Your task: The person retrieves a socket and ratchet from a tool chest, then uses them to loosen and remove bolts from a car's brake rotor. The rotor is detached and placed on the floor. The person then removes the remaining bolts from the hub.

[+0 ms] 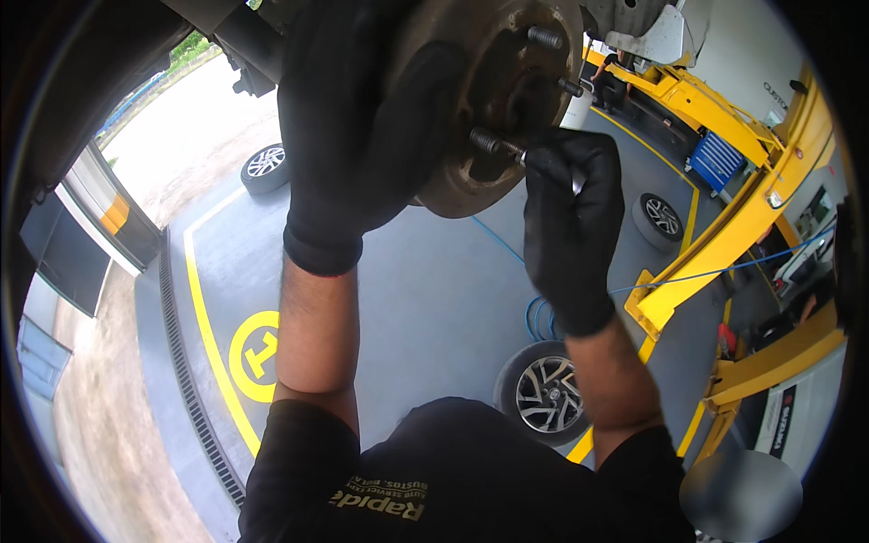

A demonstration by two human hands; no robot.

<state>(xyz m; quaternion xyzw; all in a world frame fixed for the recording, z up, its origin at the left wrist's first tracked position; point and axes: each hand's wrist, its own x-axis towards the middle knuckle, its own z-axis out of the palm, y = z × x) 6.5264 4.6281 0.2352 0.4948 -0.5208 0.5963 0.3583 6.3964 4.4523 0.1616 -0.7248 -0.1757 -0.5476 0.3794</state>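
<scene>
Hub [507, 81], rusty and studded, hangs overhead on the raised car, and my left hand [348, 136] lies spread flat against its face, gloved in black. My right hand [570, 217] sits just below the hub, fingers pinched on a small metal tool [525, 156] pressed to the lowest stud [489, 140]. Under the hub, a wheel [543, 394] lies on the grey floor [434, 290] beside a yellow lift arm [724, 244].

Car workshop: yellow lift [715, 226], loose wheels [546, 393]
</scene>
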